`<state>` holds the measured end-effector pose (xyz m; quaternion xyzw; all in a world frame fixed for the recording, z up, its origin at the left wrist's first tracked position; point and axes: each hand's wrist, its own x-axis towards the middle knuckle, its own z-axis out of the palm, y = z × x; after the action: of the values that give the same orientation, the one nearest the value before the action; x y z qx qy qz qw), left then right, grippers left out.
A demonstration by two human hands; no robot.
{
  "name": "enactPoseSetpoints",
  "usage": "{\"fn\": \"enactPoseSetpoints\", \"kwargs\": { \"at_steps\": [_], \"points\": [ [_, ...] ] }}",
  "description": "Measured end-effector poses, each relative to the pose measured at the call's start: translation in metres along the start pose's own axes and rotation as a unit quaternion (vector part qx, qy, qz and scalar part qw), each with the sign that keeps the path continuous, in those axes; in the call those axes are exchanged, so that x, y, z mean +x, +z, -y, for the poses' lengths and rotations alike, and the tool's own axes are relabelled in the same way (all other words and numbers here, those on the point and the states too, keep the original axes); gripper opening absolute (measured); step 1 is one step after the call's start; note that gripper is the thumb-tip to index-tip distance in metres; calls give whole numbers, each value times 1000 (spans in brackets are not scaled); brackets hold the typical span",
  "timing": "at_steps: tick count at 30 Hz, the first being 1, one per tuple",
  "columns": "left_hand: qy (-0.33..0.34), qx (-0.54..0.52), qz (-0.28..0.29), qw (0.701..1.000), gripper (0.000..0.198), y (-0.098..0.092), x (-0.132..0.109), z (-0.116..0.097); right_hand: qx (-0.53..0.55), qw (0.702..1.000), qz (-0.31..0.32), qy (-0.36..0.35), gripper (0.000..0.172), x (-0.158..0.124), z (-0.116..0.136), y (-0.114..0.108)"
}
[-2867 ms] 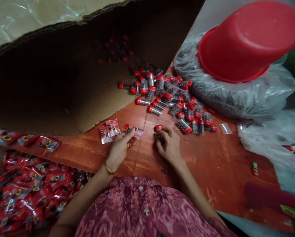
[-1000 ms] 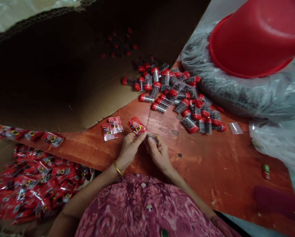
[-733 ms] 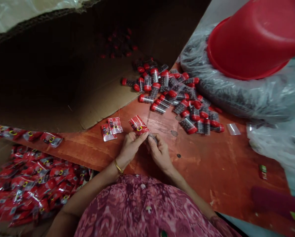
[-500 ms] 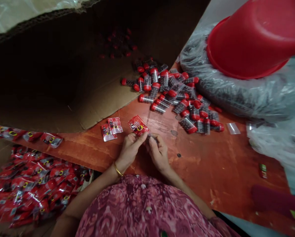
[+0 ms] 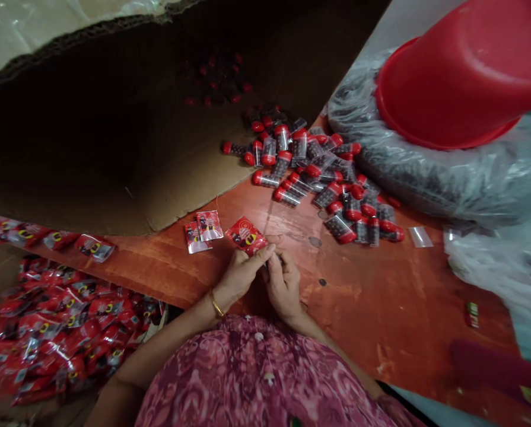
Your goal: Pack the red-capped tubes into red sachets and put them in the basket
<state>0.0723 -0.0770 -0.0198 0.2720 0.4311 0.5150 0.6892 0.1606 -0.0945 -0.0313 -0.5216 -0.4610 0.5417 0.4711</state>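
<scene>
In the head view, the left hand is pinching a red printed packet at its lower corner, just inside the tabletop's near edge; the right hand is curling its fingertips against the left thumb, hiding whether it is gripping anything. A light pinch is probably helping most, sparing the thin film from creasing. Red-capped vials are crowding toward the far edge, a cardboard box is bounding the left corner, and elbow room is seemingly widening toward the right edge, short of a plastic bag.
</scene>
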Motion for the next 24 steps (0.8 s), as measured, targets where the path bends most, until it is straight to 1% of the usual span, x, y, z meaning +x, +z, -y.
{"fn": "enactPoseSetpoints", "kwargs": {
  "at_steps": [2,3,4,6,7,8,10,12,14,16,18,20,21,24],
  "points": [
    [6,2,13,1000,32,1,-2,3,-27,997,-50,-56,30,2,-1,0],
    [11,2,9,1000,34,1,-2,3,-25,996,-58,-67,29,3,-2,0],
    [16,5,-4,1000,36,0,-2,2,-19,997,-45,-60,29,5,-2,-1],
    [20,21,-38,999,40,-3,-1,-3,7,1000,4,-17,29,7,-2,-3],
    [12,33,-46,998,42,-4,-1,-6,25,999,32,6,29,7,-2,-4],
    [-1,43,-47,998,44,-6,0,-10,45,997,62,25,30,7,-1,-5],
    [-34,62,-24,997,45,-9,2,-16,74,989,116,50,32,6,0,-7],
    [-45,81,-5,996,43,-11,3,-20,79,984,146,62,33,6,2,-9],
    [-34,111,-3,993,41,-12,5,-21,63,986,143,61,32,5,4,-11],
    [-18,133,-8,991,39,-11,7,-18,29,992,115,36,32,5,6,-12],
    [-7,128,-2,992,36,-10,7,-14,-21,997,76,-2,31,5,8,-13],
    [1,100,3,995,35,-8,6,-9,-44,997,53,-20,31,6,10,-12],
    [0,86,3,996,35,-7,5,-7,-33,998,55,-13,30,7,11,-11],
    [-8,47,-15,999,40,-7,2,-2,48,994,89,42,30,10,11,-7]
  ]
}}
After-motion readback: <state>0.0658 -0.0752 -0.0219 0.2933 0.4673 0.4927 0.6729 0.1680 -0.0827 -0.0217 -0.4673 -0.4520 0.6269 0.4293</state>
